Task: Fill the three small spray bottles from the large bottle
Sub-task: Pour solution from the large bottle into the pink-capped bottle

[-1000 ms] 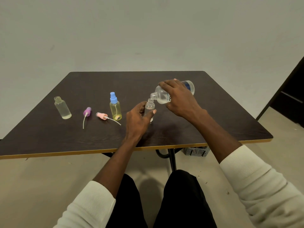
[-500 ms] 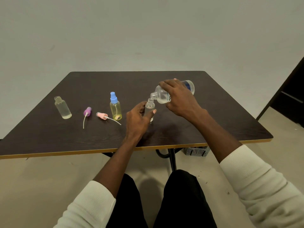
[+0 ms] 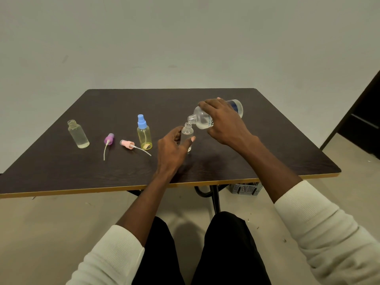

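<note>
Pouring: our right hand (image 3: 224,124) grasps the tilted large bottle (image 3: 202,120), mouth over the open small bottle (image 3: 187,134).
Steadying: our left hand (image 3: 171,149) fingers clasp that small bottle, mid-worktop (image 3: 267,161).

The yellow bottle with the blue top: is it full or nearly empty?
Nearly empty. The yellow spray bottle stands upright and capped, and only a thin layer of liquid shows at its bottom, around the tip of the dip tube.

A: Any change in position over the last second?
B: None discernible. The large bottle (image 3: 202,120) remains tilted at the same angle; liquid level change cannot be determined.
</note>
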The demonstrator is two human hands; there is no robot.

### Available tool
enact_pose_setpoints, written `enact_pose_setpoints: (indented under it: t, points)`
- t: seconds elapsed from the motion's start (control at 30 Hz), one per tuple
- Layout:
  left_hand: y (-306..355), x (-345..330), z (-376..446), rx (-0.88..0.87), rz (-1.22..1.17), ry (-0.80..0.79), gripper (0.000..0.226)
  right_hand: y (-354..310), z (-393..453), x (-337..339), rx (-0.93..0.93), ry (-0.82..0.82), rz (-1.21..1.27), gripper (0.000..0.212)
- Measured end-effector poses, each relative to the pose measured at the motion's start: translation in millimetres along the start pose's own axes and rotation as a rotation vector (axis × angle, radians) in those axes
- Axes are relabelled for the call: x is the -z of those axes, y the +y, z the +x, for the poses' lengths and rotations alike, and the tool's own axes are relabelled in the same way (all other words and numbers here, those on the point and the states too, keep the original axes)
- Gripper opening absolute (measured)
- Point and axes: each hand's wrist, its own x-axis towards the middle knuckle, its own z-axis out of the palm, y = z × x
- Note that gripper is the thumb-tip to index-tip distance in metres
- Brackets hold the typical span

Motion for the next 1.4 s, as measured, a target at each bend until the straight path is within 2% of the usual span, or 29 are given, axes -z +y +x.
enact_pose_setpoints:
  t: [1.4]
  points:
    - [-6.5,-0.4,1.7,-0.004,-0.008,0.004,0.041,-1.6,-1.1,-1.9,-0.011,0.008,0.008,0.067]
